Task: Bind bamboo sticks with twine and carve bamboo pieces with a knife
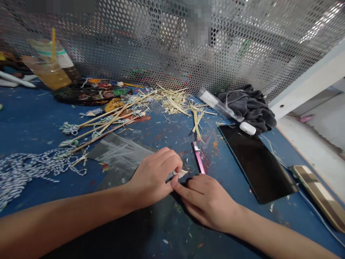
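My left hand [155,176] is closed in a pinch on a small pale pointed piece [183,173]. Something thin and greyish shows between that thumb and fingers, too small to name. My right hand [206,198] rests just to the right with curled fingers, its index fingertip meeting my left thumb. Whether it grips anything is hidden. Just beyond its knuckles lies a slim pink tool with a metal end [198,158]. A dark, scratched sheet [118,153] lies on the blue table [151,131], partly under my left hand.
Several thin sticks with tied cord ends [105,122] lie left of a heap of pale shavings [175,100]. Blue-and-white cord [24,172] is piled at left. A black tablet [256,162], white earbud case [247,128] and dark cloth [250,106] occupy the right. Perforated metal [151,46] stands behind.
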`<state>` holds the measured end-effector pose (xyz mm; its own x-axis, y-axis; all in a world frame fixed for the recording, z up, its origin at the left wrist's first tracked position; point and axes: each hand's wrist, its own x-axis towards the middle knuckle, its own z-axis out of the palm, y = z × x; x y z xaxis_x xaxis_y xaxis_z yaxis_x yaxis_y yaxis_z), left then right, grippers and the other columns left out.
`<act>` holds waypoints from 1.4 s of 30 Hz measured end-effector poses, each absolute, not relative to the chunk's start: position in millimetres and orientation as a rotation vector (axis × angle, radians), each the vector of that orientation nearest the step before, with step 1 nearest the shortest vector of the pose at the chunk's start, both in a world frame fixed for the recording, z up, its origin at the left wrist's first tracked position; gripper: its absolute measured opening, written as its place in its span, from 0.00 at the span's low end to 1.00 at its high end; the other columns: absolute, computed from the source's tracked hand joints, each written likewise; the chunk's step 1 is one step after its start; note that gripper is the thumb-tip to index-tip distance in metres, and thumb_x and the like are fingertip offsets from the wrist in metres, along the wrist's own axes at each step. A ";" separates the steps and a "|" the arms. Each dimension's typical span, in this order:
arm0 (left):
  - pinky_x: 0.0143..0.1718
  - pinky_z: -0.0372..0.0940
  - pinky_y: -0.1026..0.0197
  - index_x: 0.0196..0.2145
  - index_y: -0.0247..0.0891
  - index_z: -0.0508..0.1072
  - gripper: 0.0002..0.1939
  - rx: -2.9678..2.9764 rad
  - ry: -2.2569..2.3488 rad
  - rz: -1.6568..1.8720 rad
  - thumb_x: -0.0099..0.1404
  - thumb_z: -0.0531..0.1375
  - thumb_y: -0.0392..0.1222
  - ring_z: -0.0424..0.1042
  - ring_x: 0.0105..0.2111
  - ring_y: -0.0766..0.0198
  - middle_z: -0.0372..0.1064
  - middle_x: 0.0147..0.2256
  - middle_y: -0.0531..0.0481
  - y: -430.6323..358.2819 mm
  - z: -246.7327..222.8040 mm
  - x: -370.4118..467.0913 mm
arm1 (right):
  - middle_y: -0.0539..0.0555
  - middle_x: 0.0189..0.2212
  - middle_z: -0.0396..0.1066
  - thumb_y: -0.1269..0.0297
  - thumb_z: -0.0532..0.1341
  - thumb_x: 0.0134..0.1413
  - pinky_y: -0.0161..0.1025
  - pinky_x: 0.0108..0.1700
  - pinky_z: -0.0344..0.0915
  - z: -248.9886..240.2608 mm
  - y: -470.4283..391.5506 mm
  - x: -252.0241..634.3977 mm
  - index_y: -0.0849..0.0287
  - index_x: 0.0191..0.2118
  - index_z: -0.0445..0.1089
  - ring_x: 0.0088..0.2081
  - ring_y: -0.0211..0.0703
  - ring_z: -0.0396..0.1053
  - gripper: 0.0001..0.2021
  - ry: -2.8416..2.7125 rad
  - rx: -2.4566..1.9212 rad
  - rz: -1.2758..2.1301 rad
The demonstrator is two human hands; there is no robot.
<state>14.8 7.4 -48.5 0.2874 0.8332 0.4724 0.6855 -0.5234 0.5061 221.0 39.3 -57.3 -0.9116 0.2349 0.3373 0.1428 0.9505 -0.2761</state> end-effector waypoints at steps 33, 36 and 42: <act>0.33 0.53 0.60 0.27 0.39 0.59 0.10 2.484 1.492 0.949 0.61 0.58 0.32 0.62 0.29 0.64 0.65 0.26 0.56 9.5 -41.4 16.6 | 0.51 0.27 0.75 0.67 0.53 0.64 0.35 0.30 0.60 -26.7 63.9 246.3 0.59 0.49 0.70 0.25 0.37 0.70 0.13 -2.503 -0.677 0.371; 0.33 0.53 0.60 0.27 0.39 0.61 0.09 2.471 1.536 0.915 0.60 0.60 0.33 0.61 0.28 0.64 0.64 0.27 0.55 10.5 -40.0 14.9 | 0.51 0.26 0.74 0.60 0.58 0.61 0.35 0.26 0.55 -30.1 74.1 250.1 0.58 0.40 0.70 0.24 0.39 0.69 0.09 -2.629 -1.041 0.335; 0.33 0.58 0.63 0.33 0.39 0.68 0.05 2.150 1.552 0.825 0.65 0.59 0.41 0.66 0.30 0.65 0.65 0.29 0.55 13.3 -37.3 13.9 | 0.50 0.22 0.68 0.54 0.57 0.62 0.35 0.25 0.45 -40.0 79.5 245.4 0.57 0.35 0.65 0.23 0.42 0.66 0.11 -2.832 -1.376 0.395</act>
